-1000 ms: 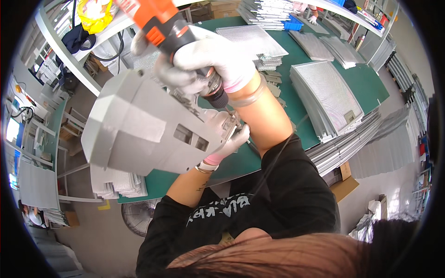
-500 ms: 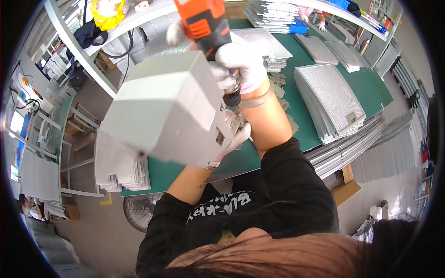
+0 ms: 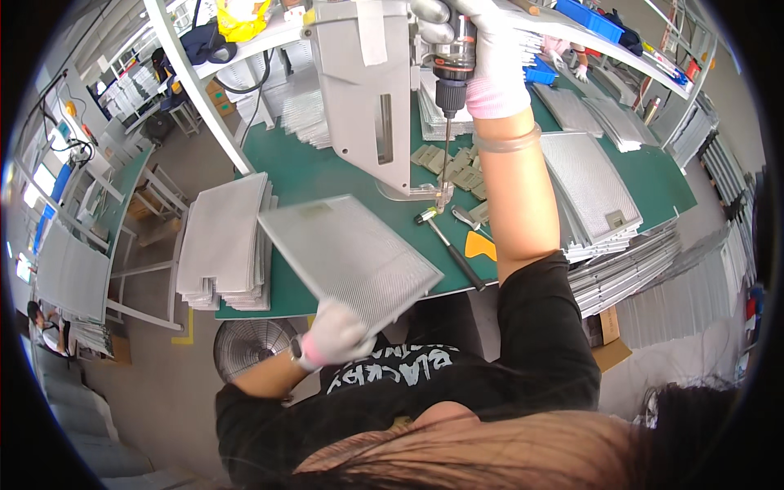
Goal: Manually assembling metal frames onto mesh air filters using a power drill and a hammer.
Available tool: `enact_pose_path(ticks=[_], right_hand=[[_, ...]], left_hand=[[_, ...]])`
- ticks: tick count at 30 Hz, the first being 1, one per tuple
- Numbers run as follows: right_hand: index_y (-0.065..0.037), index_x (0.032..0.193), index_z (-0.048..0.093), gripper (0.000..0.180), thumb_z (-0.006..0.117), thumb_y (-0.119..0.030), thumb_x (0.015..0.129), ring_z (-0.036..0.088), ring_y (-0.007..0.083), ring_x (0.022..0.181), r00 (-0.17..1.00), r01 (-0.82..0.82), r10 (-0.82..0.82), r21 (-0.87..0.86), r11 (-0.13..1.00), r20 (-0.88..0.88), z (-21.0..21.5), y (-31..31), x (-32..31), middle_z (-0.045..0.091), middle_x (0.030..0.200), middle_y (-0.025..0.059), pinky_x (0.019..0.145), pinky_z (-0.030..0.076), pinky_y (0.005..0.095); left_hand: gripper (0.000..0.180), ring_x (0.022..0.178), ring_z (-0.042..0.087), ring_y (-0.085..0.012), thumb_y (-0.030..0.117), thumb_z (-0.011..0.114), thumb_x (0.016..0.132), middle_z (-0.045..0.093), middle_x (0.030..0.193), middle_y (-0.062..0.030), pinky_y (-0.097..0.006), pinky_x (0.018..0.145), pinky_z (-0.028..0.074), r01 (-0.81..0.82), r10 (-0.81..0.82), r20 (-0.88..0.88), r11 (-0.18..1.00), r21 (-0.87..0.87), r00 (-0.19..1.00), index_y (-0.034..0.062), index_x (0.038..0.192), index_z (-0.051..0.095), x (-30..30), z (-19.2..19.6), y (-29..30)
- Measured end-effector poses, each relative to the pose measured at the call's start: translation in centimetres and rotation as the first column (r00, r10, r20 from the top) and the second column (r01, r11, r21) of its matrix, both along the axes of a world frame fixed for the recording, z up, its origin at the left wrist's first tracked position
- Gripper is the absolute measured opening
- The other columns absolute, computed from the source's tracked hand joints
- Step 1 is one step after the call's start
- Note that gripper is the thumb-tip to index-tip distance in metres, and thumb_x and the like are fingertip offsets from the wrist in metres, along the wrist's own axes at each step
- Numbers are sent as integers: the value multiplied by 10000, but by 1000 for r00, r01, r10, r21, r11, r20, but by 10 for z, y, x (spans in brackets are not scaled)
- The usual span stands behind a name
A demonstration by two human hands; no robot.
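My right hand [image 3: 490, 49], in a white glove, is closed around a power drill [image 3: 454, 65] at the upper edge, which cuts off most of the drill. Its long bit points down to a clear plastic piece [image 3: 443, 196]. Directly left of the drill rises a large grey housing [image 3: 363, 90] with a long slot; whether it is joined to the drill I cannot tell. With my gloved left hand [image 3: 333, 333] I grip the near edge of a silvery mesh panel [image 3: 351, 253], tilted above the table's front edge. Below the bit lies a black-handled hammer [image 3: 456, 255].
Mesh panels are stacked at left [image 3: 224, 237] and right [image 3: 588, 180] on the green table [image 3: 306, 175]. Beige plastic parts [image 3: 461, 171] and a yellow scraper [image 3: 480, 245] lie mid-table. A white shelf frame [image 3: 196, 86] crosses behind. Another person's gloved hand [image 3: 581, 73] shows far right.
The grey housing has gone from tilted close before me to upright and farther away, the drill with it. My left hand has left its underside and now holds a mesh panel.
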State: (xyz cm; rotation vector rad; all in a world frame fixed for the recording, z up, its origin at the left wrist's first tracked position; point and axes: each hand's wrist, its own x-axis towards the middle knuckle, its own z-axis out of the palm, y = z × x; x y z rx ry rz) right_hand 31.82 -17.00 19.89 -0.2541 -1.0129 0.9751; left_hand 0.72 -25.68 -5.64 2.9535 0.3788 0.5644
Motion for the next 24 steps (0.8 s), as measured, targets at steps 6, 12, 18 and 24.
enact_pose_path(ticks=[6, 12, 18, 24], right_hand=[[5, 1302, 551, 392, 605, -127, 936, 665, 181, 891, 599, -774, 798, 215, 596, -56, -13, 12, 0, 681, 1034, 104, 768, 541, 280], [-88, 942, 494, 195, 603, -250, 947, 506, 91, 662, 968, -189, 167, 104, 977, 187, -24, -3, -6, 535, 799, 35, 536, 387, 209], [-38, 1255, 454, 424, 605, -275, 937, 471, 71, 606, 956, -167, 148, 56, 984, 252, -42, -15, -26, 491, 780, 19, 489, 365, 198], [-29, 1469, 359, 641, 600, -282, 932, 437, 65, 575, 933, 164, -167, 36, 986, 318, -46, -11, -23, 446, 754, 7, 485, 362, 202]], left_hand=[[132, 681, 659, -307, 183, 640, 759, 631, 658, -115, -430, 670, 528, -36, -15, -295, 985, -166, 955, 79, 678, 645, -81, -155, -30], [634, 1119, 558, -414, 280, 713, 769, 606, 1181, -242, -557, 966, 411, -683, 598, 333, 664, 304, 729, -70, 1260, 518, -10, -9, 51], [613, 1068, 597, -366, 487, 627, 850, 619, 1197, -205, -469, 967, 432, -855, 805, -319, 517, -38, 500, -32, 1172, 583, 20, -69, 120], [365, 779, 657, -348, 398, 616, 821, 691, 846, -150, -457, 780, 510, -804, 781, -251, 473, -360, 572, 58, 925, 699, -9, -78, 134]])
